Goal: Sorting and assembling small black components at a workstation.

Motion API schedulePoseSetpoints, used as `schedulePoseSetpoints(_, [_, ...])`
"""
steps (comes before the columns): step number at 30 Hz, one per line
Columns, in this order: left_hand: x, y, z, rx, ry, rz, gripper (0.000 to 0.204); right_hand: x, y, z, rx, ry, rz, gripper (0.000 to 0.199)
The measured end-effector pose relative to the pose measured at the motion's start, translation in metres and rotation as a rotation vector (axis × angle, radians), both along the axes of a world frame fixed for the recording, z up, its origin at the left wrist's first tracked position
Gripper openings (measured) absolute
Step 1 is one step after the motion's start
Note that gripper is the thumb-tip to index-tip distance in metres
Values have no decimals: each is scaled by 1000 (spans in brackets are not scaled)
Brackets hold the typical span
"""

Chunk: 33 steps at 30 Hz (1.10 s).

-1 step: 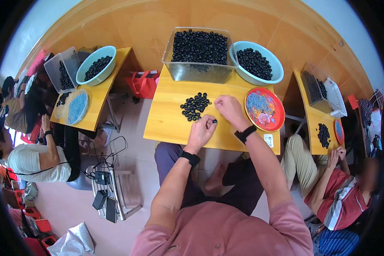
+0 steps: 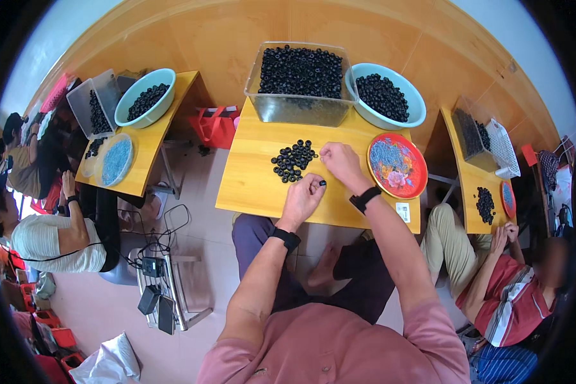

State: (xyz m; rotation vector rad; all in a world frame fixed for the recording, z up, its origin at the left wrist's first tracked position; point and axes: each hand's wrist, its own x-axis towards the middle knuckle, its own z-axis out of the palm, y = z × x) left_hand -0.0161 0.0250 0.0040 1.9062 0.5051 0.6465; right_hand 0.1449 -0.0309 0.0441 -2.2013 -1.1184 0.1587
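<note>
Over the yellow table, my left hand is closed in a pinch on a small black round piece, which shows at its fingertips. My right hand hovers just beyond it, thumb and fingers drawn together; whatever they hold, if anything, is too small to make out. Both hands are close to a loose pile of black ring-like round pieces on the tabletop, at its right side. To the right of my right hand is a red flowered tray holding many small bluish-grey bits.
A clear plastic bin full of black pieces stands at the back, with a light blue basin of more beside it. Similar tables flank mine, with a person at left and another at right. A cabled metal stool stands left.
</note>
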Motion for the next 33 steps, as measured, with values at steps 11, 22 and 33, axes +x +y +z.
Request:
schedulePoseSetpoints(11, [5, -2, -7, 5, -36, -19, 17, 10, 6, -17, -66, -106, -2, 11])
schedulePoseSetpoints(22, [2, 0, 0, -56, -25, -38, 19, -17, -60, -9, 280, 579, 5, 15])
schedulePoseSetpoints(33, [2, -1, -2, -22, -1, -47, 20, -40, -77, -14, 298, 387, -12, 14])
